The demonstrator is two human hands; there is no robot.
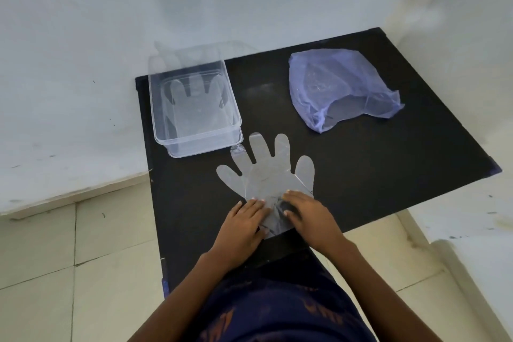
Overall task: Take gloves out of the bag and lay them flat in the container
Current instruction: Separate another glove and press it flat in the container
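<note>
On black table (374,175), both hands flatten glove (268,172)

Glove (268,175) thin clear plastic film; container (194,108) glossy clear plastic; bag (338,89) sheer bluish plastic; tabletop (374,161) matt black

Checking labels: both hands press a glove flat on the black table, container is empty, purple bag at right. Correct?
Not quite. The head view shows the container already holds a glove. Left hand, right hand, table glove, black table, purple bag: correct.
</note>
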